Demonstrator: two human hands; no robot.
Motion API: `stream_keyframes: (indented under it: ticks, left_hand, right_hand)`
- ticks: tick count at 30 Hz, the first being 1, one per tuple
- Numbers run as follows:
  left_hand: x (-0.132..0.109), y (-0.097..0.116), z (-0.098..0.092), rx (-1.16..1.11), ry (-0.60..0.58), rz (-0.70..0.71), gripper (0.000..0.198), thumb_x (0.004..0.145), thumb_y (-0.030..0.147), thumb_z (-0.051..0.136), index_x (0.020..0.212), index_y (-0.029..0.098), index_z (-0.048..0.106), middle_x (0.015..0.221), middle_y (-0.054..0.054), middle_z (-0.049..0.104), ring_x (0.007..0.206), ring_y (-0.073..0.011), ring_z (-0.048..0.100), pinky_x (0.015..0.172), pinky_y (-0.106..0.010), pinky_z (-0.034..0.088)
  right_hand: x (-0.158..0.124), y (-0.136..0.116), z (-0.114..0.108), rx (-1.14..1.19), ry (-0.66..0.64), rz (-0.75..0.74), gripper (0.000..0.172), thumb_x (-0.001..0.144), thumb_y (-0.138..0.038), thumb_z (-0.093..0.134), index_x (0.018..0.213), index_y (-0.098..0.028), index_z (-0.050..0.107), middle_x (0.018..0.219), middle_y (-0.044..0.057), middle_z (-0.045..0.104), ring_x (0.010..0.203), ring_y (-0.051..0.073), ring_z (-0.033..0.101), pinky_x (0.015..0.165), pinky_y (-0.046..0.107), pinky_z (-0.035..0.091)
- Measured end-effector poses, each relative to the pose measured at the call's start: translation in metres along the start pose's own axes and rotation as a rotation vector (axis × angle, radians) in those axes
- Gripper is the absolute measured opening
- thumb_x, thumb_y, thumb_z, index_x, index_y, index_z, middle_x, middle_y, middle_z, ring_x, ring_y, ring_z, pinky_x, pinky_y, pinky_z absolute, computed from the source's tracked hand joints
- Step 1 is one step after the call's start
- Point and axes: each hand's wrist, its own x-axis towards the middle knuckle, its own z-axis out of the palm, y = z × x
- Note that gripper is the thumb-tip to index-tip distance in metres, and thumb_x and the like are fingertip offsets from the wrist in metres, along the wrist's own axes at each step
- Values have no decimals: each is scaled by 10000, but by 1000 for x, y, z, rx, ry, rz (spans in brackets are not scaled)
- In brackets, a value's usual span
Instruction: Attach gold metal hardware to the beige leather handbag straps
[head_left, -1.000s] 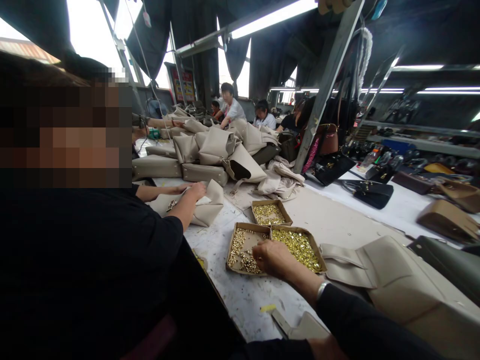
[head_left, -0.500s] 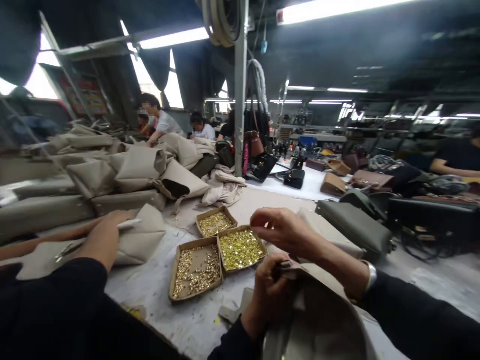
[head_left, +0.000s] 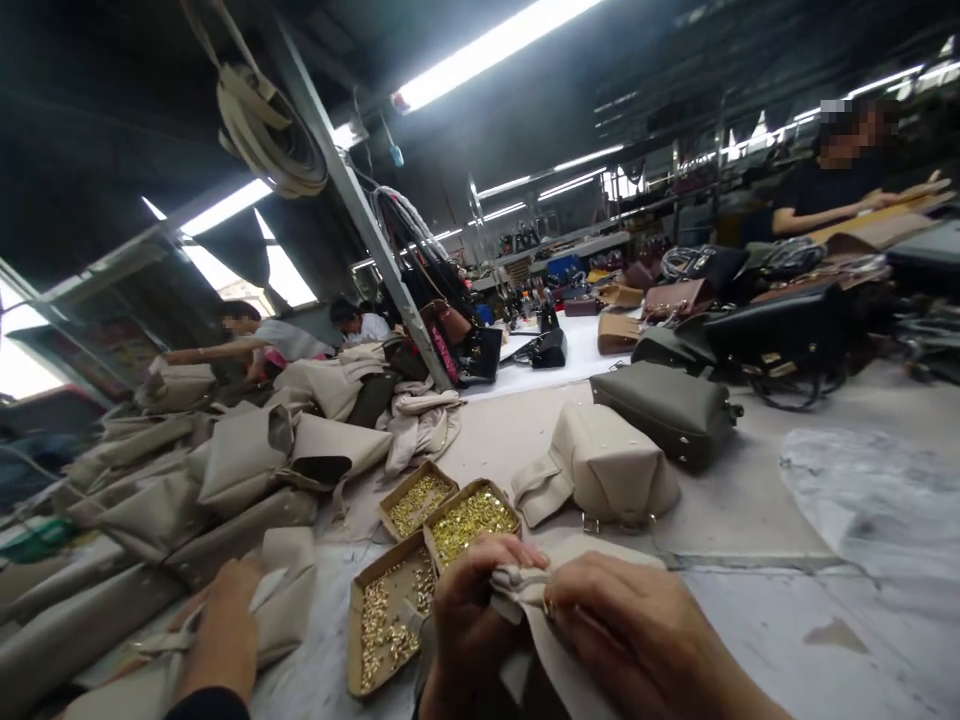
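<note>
A beige leather bag piece [head_left: 574, 655] is held up at the bottom centre. My left hand [head_left: 476, 610] grips its folded upper edge, fingers closed round the layers. Against the same edge my right hand [head_left: 637, 625] is pinched, with a small gold-coloured spot at its fingertips. Just behind my left hand lie three cardboard trays of small golden metal parts: one tray [head_left: 354, 640] at the front left, one [head_left: 517, 520] partly behind the hand, and a smaller one [head_left: 381, 508] farther back.
Another person's hand [head_left: 229, 610] rests on a beige bag [head_left: 289, 620] at the lower left. Beige bags [head_left: 232, 455] are piled behind it. A beige bag [head_left: 619, 465] and a dark green bag [head_left: 667, 405] lie beyond my hands. A metal post [head_left: 375, 240] rises behind the pile.
My right hand has come down from above the trays onto the bag piece's edge beside my left hand. The view has tilted and turned right, showing a person at the upper right.
</note>
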Motion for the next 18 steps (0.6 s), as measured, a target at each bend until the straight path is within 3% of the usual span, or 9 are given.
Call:
stream_keyframes:
  ticks: [4, 10, 13, 18]
  left_hand:
    - [-19, 8, 7, 60, -21, 46, 192, 901, 161, 778, 1041, 247, 679, 984, -17, 683, 899, -185, 727, 804, -286, 632]
    - [-23, 2, 5, 224, -68, 134, 293, 867, 140, 794, 1112, 256, 682, 1112, -37, 619, 943, -174, 685, 772, -252, 615]
    - [-21, -2, 7, 251, -46, 160, 282, 861, 158, 802, 1100, 256, 686, 1101, -39, 605, 917, -162, 661, 747, -229, 591]
    - [-23, -1, 10, 271, -21, 135, 221, 893, 188, 781, 1084, 248, 687, 1096, -38, 565, 882, -137, 644, 729, -198, 565]
  right_hand:
    - [-7, -8, -14, 61, -40, 12, 153, 1065, -170, 491, 1061, -244, 626, 1058, 44, 698, 907, 159, 667, 766, 231, 514]
    - [18, 7, -29, 393, -105, 296, 93, 983, -196, 629, 908, -215, 681, 726, -39, 643, 611, 98, 607, 550, 148, 455]
    - [29, 14, -30, 544, -171, 392, 93, 920, -182, 652, 879, -204, 733, 698, -43, 624, 517, 77, 586, 438, 105, 408]
    - [34, 15, -30, 521, -173, 351, 153, 886, -133, 644, 834, -186, 777, 803, -16, 673, 526, 54, 606, 484, 94, 453]
